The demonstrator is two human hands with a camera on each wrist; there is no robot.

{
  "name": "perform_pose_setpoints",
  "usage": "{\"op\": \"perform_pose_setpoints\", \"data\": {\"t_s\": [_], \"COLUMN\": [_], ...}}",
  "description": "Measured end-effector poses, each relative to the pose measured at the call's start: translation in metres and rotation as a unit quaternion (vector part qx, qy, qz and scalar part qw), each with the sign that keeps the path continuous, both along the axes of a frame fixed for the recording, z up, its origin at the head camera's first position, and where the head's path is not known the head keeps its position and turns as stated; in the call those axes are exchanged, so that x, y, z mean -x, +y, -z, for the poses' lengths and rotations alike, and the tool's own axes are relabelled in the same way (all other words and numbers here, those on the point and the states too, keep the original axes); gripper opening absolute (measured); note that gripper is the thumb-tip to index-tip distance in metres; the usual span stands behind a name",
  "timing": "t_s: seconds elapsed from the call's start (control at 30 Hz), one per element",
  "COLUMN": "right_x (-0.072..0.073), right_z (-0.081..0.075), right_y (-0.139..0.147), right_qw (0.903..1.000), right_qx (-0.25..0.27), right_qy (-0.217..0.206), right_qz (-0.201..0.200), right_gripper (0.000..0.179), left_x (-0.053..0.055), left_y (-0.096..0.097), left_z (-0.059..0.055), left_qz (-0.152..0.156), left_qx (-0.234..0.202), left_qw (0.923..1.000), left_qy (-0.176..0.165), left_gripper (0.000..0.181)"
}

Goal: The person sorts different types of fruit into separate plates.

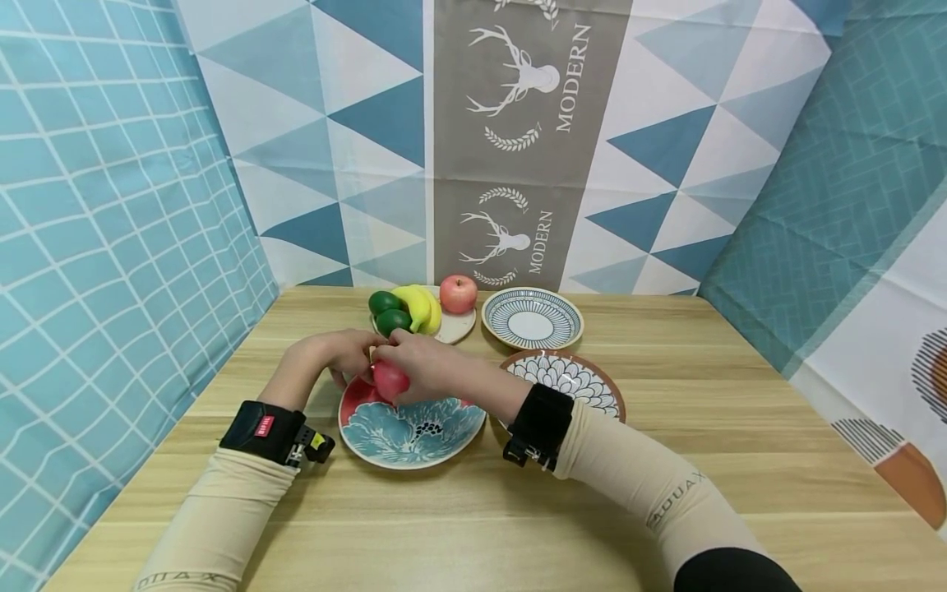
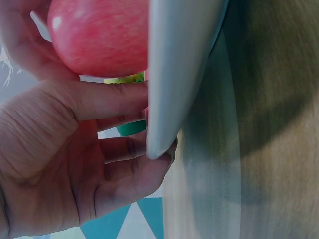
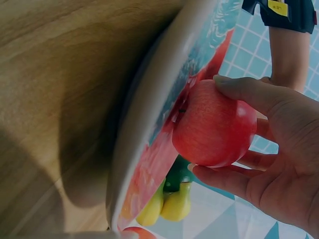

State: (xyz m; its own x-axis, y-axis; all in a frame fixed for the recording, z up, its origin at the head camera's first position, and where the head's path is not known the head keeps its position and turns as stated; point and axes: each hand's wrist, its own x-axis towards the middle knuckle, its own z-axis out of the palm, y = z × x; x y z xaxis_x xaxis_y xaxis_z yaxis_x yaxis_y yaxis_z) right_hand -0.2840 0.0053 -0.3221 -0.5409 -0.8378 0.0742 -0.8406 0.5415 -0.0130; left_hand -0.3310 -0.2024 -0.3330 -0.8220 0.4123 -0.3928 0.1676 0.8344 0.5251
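Note:
My right hand [image 1: 429, 362] holds a red apple [image 3: 214, 124] between thumb and fingers. The apple is low over the left far part of a plate with a blue flower on red [image 1: 414, 436], its stem turned toward the plate. My left hand [image 2: 65, 149] hangs over that plate's left far rim with fingers pointing down. In the left wrist view those fingers look fairly straight, the lowest one passing round the outside of the rim [image 2: 169, 119]; some fingertips are hidden behind the plate.
Behind the hands, a pale plate [image 1: 457, 329] bears two dark green avocados [image 1: 392, 322], yellow bananas [image 1: 422, 308] and another apple [image 1: 458, 293]. A blue-lined plate [image 1: 533, 330] stands to its right. Nearer, a brown-rimmed petal-patterned plate [image 1: 573, 382] lies partly behind my right forearm.

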Motion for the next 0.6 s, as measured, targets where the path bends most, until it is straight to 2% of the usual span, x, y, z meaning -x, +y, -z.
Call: {"op": "perform_pose_setpoints", "data": {"t_s": [0.3, 0.6], "right_x": [-0.0016, -0.0010], "right_z": [0.0032, 0.0068], "right_y": [-0.0022, 0.0005], "right_qw": [0.9996, 0.9995], "right_qx": [-0.011, -0.002], "right_qy": [0.026, 0.032], "right_qz": [-0.004, -0.006], "right_gripper": [0.070, 0.074], "left_x": [0.0002, 0.0014], "left_y": [-0.0005, 0.0001], "left_z": [0.0014, 0.0014], "left_qz": [-0.001, 0.000], "left_qx": [0.000, 0.004], "left_qw": [1.0000, 1.0000], "left_qy": [-0.002, -0.003], "left_gripper": [0.065, 0.065]}}
